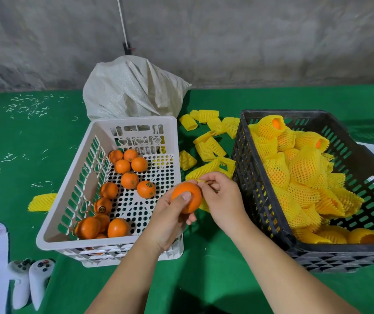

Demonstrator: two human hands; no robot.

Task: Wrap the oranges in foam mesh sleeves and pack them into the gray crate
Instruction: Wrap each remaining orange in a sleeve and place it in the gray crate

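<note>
Left hand (170, 219) gripping one bare orange (187, 197) between two crates. Right hand (223, 201) pinching a yellow sleeve (206, 172) just beside it. About eleven bare oranges in white crate (52, 223). Gray crate (260, 200) piled with wrapped oranges, too many to count. Roughly ten loose sleeves (208, 146) on green table (215, 268).

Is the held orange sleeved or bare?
Bare: the orange in the left hand shows plain peel; the right hand pinches a sleeve.
</note>
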